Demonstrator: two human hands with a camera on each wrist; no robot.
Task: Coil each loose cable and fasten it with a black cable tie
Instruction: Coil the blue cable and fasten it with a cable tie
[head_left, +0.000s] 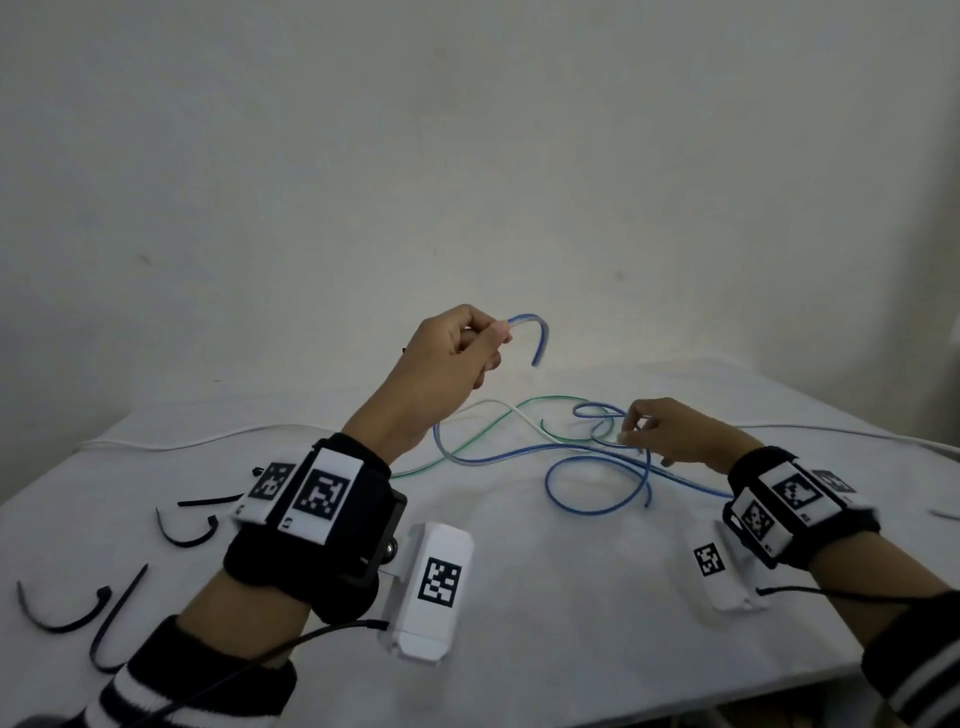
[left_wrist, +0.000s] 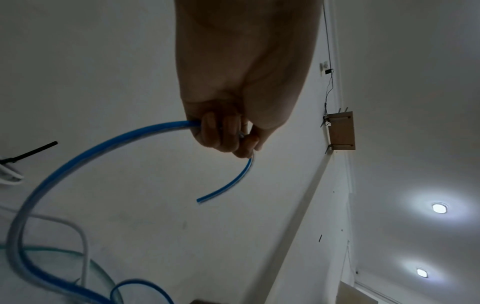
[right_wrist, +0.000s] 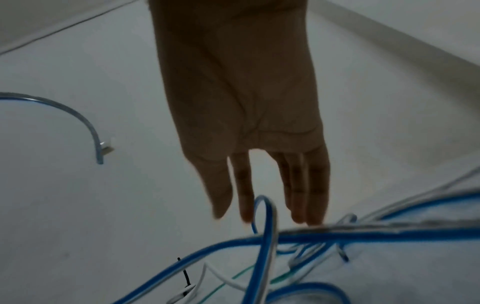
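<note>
The left hand, raised above the white table, pinches a blue cable near its free end between thumb and curled fingers; the short end arcs out beyond the fingertips and droops downward. In the left wrist view the same hand has its fingers closed round the blue cable, which bends in a wide arc away from the fist and down toward the tabletop. The right hand sits low over the tangle at the far centre of the table, fingers extended and slightly spread; in the right wrist view its fingertips reach down to the loops of blue cable, and whether they actually touch or nip a strand cannot be told. The rest of the blue cable lies loose on the table in open loops, crossed with a green cable and a white cable that trails off to the left. Several black cable ties lie unfastened at the near left of the table, well apart from the cables. Both wrists carry black straps with printed square markers.
</note>
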